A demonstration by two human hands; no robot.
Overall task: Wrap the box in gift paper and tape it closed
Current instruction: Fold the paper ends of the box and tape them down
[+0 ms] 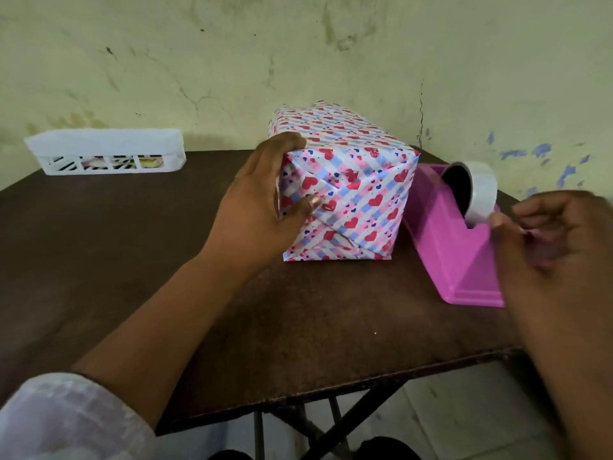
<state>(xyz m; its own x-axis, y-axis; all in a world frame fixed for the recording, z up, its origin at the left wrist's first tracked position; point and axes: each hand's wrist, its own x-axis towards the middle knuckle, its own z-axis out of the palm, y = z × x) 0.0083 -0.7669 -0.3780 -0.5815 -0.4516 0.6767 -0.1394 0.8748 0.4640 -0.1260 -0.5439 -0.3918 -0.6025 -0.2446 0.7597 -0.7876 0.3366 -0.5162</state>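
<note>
The box [351, 180], covered in white paper with pink and blue stripes and red hearts, stands on the dark brown table [132, 247]. Its near end shows folded triangular flaps. My left hand [262, 200] grips the box's near left corner, thumb pressing the folded flap on the end face. To the right stands a pink tape dispenser [461, 260] with a roll of clear tape [477, 190]. My right hand [547, 237] is at the dispenser's front, its blurred fingertips pinching the tape end by the roll.
A white slotted plastic basket [106, 151] with small items inside sits at the table's back left, against a stained yellowish wall. The table's front edge runs below my arms, with its metal legs and the tiled floor visible beneath.
</note>
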